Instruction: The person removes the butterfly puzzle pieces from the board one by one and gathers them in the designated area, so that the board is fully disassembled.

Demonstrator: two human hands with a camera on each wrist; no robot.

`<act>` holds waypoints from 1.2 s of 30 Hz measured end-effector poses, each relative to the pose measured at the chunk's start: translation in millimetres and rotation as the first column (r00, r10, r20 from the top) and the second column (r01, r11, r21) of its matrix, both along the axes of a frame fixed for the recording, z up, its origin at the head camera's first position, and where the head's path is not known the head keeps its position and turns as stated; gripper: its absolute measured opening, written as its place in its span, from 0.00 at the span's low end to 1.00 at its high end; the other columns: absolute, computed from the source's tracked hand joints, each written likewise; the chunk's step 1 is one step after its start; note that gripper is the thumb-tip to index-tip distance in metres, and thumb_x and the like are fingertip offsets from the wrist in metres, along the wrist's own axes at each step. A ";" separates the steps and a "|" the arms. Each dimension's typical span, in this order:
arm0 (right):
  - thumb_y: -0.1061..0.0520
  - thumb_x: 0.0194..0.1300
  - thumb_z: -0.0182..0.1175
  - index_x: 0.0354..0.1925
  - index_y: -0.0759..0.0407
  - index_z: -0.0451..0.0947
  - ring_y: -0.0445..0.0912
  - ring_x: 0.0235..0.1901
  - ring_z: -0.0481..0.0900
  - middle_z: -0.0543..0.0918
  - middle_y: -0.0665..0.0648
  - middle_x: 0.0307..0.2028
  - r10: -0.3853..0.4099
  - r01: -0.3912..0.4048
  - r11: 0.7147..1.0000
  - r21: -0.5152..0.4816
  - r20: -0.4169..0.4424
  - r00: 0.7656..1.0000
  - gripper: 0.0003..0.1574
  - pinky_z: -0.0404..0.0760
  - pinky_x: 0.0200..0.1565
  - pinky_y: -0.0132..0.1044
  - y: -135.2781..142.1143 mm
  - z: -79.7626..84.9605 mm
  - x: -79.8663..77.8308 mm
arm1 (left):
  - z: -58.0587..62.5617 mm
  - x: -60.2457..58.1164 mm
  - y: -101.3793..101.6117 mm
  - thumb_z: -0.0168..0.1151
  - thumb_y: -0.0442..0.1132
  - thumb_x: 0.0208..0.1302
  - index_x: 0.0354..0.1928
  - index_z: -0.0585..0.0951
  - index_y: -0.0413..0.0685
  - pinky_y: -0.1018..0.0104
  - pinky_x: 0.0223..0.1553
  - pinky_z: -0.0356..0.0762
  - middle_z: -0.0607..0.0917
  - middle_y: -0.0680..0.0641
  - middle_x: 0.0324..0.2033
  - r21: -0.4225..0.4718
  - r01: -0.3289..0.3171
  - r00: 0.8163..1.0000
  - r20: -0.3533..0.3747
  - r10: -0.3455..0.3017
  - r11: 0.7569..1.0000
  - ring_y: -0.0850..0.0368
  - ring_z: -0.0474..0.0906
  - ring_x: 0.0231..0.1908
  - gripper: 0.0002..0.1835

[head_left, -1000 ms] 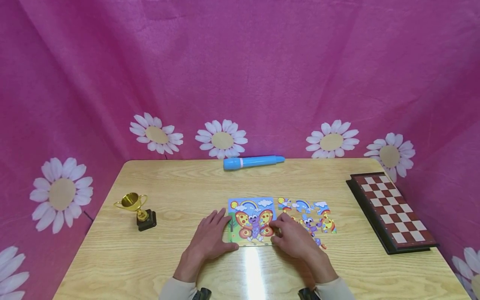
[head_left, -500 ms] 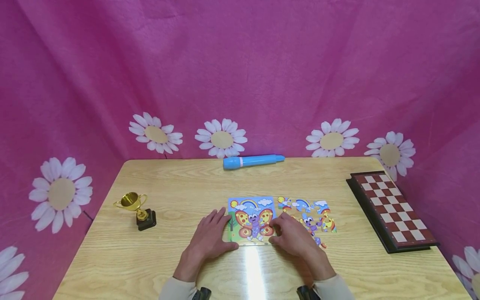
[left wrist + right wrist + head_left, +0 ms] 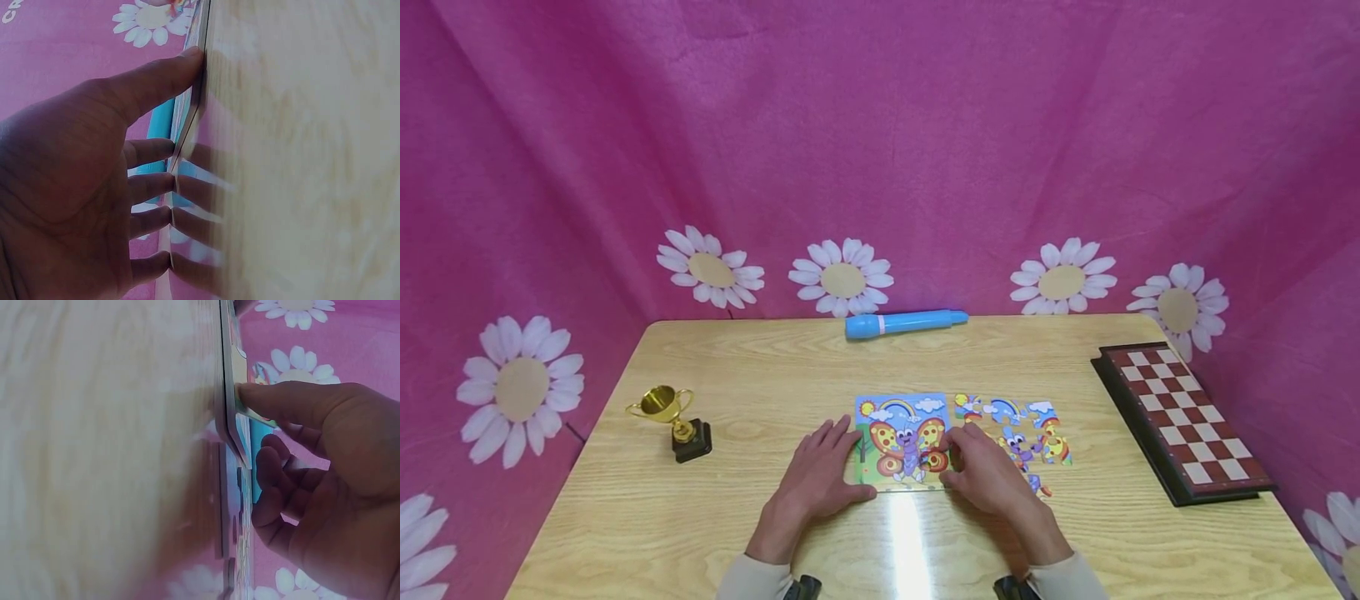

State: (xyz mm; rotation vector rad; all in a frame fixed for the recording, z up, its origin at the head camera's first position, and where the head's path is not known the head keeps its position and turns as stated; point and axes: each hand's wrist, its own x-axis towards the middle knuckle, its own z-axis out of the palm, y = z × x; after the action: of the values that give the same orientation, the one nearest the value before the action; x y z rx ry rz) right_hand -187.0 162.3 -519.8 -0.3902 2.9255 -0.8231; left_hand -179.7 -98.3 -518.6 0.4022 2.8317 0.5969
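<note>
A butterfly jigsaw puzzle (image 3: 904,429) lies flat in its board at the middle of the table. My left hand (image 3: 822,471) rests at its left side, fingers spread and fairly straight, the thumb touching the board's near edge. At the right side, my right hand (image 3: 988,475) pinches a small puzzle piece (image 3: 261,420) between thumb and forefinger. That piece is tilted over the board in the right wrist view, and its face is mostly hidden. The other right fingers curl loosely. Several loose puzzle pieces (image 3: 1018,447) lie just right of the board, partly covered by this hand.
A gold trophy cup (image 3: 662,404) on a black base stands at the left. A blue toy microphone (image 3: 906,323) lies along the table's far edge. At the right lies a chequered board case (image 3: 1183,421). Pink flowered cloth (image 3: 880,150) hangs behind the table (image 3: 760,358).
My right fingertips have shifted slightly at the board's right edge, and a dark gap now shows beside the butterfly's lower right wing. My left hand stays in place.
</note>
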 end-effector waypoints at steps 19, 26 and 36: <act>0.62 0.60 0.65 0.37 0.48 0.77 0.34 0.25 0.71 0.78 0.43 0.25 -0.021 0.026 0.976 -0.214 0.028 0.999 0.10 0.71 0.31 0.29 18.5 3.3 5.9 | -2.9 -0.3 -0.5 0.69 0.64 0.50 0.68 0.68 0.50 0.39 0.70 0.53 0.60 0.42 0.73 0.004 0.007 1.000 -0.008 -0.007 1.000 0.39 0.53 0.73 0.46; 0.61 0.64 0.62 0.39 0.48 0.77 0.36 0.23 0.71 0.78 0.45 0.26 -0.099 0.113 0.969 -0.219 0.072 0.992 0.08 0.70 0.30 0.29 43.4 3.9 8.7 | -3.5 -0.3 -0.9 0.68 0.64 0.50 0.68 0.68 0.50 0.38 0.70 0.53 0.60 0.43 0.74 0.012 0.006 1.000 -0.007 -0.006 1.000 0.39 0.52 0.73 0.46; 0.60 0.66 0.60 0.41 0.51 0.78 0.39 0.26 0.71 0.79 0.48 0.27 -0.168 0.176 0.968 -0.179 0.062 0.984 0.06 0.69 0.30 0.30 75.3 9.4 13.6 | -4.4 -1.9 -1.6 0.68 0.64 0.50 0.68 0.68 0.51 0.38 0.70 0.52 0.60 0.43 0.74 0.018 0.000 1.000 0.002 0.000 1.000 0.40 0.52 0.73 0.45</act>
State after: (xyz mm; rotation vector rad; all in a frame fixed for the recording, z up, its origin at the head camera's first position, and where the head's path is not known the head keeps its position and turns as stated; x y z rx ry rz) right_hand -173.4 237.6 -510.4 -0.1258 2.8795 -1.1144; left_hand -181.7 -99.9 -523.0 0.4040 2.8263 0.6232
